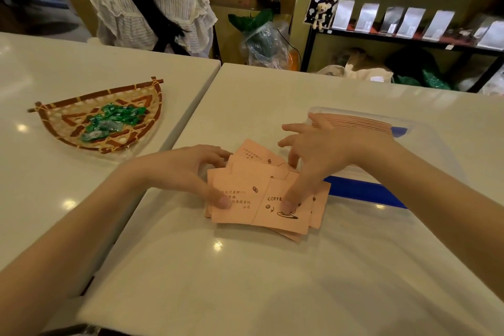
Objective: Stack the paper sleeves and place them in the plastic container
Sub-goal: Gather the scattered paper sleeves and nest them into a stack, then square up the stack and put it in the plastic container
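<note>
- While both hands sit over the white desk (245,281), a loose fan of salmon-pink paper sleeves (261,194) with brown coffee print lies flat between them.
- Left hand (191,172) is spread, fingers resting on the left edge of the pile, thumb tip pressing the top sleeve. Not gripping anything.
- Right hand (316,155) is spread wide too, thumb pushing down on the "COFFE" sleeve, the other fingers splayed above the far end of the fan.
- Just behind and right of the right hand sits a clear plastic container (425,144) with blue trim, and a neat stack of pink sleeves (362,121) is already inside.
- Way off past the left hand there's a woven bamboo tray (68,117) holding green-wrapped candies (114,120).
</note>
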### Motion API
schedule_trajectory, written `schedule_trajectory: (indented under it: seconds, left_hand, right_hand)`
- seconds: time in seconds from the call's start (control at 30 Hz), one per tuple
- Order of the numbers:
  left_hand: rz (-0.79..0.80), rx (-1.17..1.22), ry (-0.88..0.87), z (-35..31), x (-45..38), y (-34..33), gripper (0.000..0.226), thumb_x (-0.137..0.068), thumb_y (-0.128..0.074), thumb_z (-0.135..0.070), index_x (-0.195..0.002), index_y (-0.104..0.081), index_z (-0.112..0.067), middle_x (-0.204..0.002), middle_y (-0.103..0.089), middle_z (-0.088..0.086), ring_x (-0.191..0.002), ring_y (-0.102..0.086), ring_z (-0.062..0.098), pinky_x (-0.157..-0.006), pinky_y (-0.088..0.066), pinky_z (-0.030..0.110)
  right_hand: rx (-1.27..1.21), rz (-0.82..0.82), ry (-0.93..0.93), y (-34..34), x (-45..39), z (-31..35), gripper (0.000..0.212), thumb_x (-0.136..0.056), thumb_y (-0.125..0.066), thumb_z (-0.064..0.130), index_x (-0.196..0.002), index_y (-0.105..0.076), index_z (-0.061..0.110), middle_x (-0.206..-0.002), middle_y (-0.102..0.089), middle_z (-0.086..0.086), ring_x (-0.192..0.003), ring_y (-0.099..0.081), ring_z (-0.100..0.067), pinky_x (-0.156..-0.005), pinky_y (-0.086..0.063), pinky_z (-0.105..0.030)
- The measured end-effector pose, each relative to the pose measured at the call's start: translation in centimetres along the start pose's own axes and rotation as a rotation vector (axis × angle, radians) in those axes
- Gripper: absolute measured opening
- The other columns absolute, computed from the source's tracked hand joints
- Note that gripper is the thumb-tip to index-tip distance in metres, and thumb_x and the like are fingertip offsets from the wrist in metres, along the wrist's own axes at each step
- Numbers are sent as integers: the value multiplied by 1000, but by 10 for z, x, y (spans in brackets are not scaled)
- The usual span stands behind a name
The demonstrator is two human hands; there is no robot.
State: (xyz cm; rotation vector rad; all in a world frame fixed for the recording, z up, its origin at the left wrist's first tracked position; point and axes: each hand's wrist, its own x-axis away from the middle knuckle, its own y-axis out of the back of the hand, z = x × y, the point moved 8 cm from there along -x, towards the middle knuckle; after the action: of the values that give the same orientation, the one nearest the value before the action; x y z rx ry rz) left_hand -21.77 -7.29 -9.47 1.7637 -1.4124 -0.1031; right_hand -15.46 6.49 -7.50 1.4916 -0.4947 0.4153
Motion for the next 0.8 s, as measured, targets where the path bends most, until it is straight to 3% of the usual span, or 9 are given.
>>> schedule_trajectory:
  seconds: [0.1,0.2,0.3,0.37,0.5,0.8]
  left_hand:
    - [-33,26,24,1,2,1,47,-63,-75,-34,-98,-45,-43,-104,-27,-40,-97,-36,-13,-74,-31,-3]
    - [-64,-2,45,3,3,3,59,-60,-77,-41,-109,-46,-33,-114,-44,-23,-108,-42,1,-83,-34,11]
    - [-60,20,53,2,6,-1,53,-61,-78,-37,-103,-47,-28,-106,-57,-16,-99,-53,4,-77,-41,12]
    - [-79,30,40,2,8,-2,55,-57,-79,-39,-101,-47,-27,-103,-61,-15,-98,-56,6,-82,-45,18]
    - [-112,55,19,1,12,-2,59,-54,-81,-37,-101,-47,-27,-103,-62,-13,-98,-58,8,-87,-47,23]
    - [-264,136,-69,-11,30,-2,74,-51,-85,-24,-109,-41,-32,-114,-51,-16,-107,-51,8,-87,-51,29]
  right_hand:
    - [-33,-25,3,2,3,0,78,-53,-60,73,-113,-56,23,-153,-14,9,-139,16,-15,-105,21,-50]
    - [-65,-58,-4,1,6,0,83,-48,-61,75,-113,-56,23,-152,-14,12,-139,17,-14,-106,19,-51]
    - [-77,-130,6,1,12,2,83,-45,-61,76,-108,-57,22,-151,-18,9,-139,14,-14,-106,20,-50]
    - [-93,-198,25,1,18,4,79,-49,-63,73,-106,-58,20,-148,-24,6,-139,8,-10,-104,22,-44]
    - [-144,-348,53,3,32,9,77,-48,-67,70,-104,-57,18,-143,-30,6,-137,3,-5,-97,25,-34]
    - [-138,-651,69,5,67,21,84,-46,-64,74,-111,-44,26,-140,-34,7,-135,0,-4,-101,27,-34]
